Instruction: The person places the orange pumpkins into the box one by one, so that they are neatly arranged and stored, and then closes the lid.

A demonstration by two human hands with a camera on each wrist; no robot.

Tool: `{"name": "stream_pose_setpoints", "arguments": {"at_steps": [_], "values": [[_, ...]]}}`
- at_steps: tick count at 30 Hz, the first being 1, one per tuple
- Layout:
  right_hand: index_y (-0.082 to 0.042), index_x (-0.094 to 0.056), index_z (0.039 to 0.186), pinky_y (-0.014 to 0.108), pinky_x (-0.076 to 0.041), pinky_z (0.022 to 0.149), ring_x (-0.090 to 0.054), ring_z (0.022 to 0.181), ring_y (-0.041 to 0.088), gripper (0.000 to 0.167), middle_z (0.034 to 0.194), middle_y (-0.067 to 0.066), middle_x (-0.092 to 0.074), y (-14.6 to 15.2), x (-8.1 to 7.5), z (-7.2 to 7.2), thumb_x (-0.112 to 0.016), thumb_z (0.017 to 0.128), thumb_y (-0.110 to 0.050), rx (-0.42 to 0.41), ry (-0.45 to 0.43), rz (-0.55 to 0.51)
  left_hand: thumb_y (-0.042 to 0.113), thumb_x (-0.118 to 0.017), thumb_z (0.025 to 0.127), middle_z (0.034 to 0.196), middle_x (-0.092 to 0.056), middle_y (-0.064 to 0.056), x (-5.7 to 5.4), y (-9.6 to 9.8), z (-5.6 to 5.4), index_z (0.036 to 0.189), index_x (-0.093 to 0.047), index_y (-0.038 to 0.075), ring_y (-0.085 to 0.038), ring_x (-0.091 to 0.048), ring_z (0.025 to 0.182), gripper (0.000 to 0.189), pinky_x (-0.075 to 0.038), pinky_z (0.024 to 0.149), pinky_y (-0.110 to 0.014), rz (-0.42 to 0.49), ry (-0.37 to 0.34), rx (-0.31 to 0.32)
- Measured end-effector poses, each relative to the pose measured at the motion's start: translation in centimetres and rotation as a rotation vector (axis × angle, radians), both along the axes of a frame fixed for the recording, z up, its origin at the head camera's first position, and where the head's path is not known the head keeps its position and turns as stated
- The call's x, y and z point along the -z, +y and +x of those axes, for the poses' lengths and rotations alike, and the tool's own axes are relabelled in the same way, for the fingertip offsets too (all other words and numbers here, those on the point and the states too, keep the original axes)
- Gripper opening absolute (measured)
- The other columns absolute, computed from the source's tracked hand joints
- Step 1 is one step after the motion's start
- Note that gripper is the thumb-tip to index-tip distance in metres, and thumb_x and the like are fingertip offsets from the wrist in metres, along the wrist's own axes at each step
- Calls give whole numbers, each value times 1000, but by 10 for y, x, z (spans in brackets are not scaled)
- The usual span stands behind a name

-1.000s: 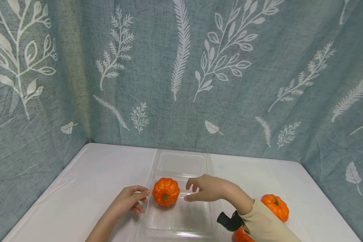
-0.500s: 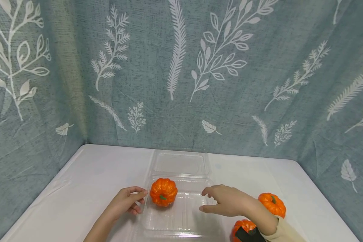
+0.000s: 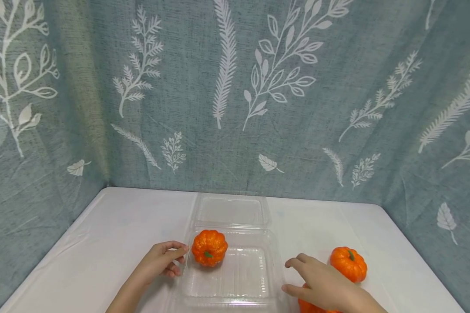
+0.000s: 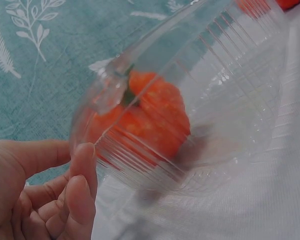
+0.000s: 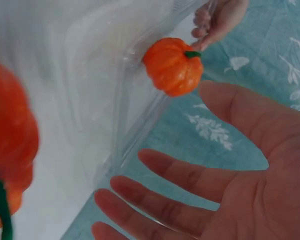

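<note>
A clear plastic clamshell container (image 3: 240, 273) lies with its lid (image 3: 232, 212) folded back, and an orange toy pumpkin (image 3: 209, 248) with a green stem sits in its left part. My left hand (image 3: 160, 261) pinches the container's left rim between thumb and fingers, as the left wrist view shows at the clear wall (image 4: 225, 125). To the right of the container, my right hand (image 3: 317, 280) is held with fingers spread and nothing in it. It overlaps a second pumpkin (image 3: 309, 305), mostly hidden beneath it in the head view. The large pumpkin (image 5: 7, 140) fills the right wrist view's left edge.
A third pumpkin (image 3: 348, 264) stands on the white table (image 3: 133, 217) just beyond my right hand. Blue-green curtains (image 3: 203, 161) with white leaf prints hang along the back and both sides.
My right hand has moved right and toward me, from over the container to above the nearer loose pumpkin. The left hand stays at the rim. The head view has shifted slightly.
</note>
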State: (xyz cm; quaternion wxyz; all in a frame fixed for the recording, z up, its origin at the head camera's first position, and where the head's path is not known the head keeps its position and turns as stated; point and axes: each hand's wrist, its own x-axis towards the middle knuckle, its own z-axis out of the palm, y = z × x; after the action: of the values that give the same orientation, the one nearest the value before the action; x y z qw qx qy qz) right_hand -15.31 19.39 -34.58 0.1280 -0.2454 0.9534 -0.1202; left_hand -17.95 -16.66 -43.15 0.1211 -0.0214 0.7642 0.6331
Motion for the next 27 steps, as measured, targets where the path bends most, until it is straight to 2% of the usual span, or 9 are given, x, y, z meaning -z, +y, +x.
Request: {"name": "stream_pose_setpoints", "arguments": {"at_steps": [4,12,19,27], "values": [[-10,-58,114,39,-51,72,-55,86,17,55,110,2,-55,13,4,6,-59,82,-54,66,1,-21,29,-57,92,74,-56,-1,1,0,0,112,-53,-9,-9,-57,50,43,-48,48,-21,-2,-1,-2],[-15,-60,110,34,-49,64,-53,82,11,46,101,-6,-53,35,21,17,-60,83,-53,135,35,-27,29,-56,92,73,-55,0,2,0,-1,112,-54,-8,-9,-57,50,42,-48,48,-22,-1,-1,6],[-24,-61,107,37,-46,61,-49,80,14,37,97,-5,-50,43,32,20,-64,80,-49,229,-27,-23,29,-56,92,73,-55,0,2,0,-1,113,-53,-9,-9,-57,50,43,-49,49,-22,-1,-7,3],[-25,-63,105,34,-48,63,-50,77,12,38,94,-6,-52,44,44,22,-67,76,-50,284,42,46,29,-57,92,73,-55,0,2,0,-1,112,-54,-9,-9,-57,50,43,-49,49,-23,-8,-3,0]]}}
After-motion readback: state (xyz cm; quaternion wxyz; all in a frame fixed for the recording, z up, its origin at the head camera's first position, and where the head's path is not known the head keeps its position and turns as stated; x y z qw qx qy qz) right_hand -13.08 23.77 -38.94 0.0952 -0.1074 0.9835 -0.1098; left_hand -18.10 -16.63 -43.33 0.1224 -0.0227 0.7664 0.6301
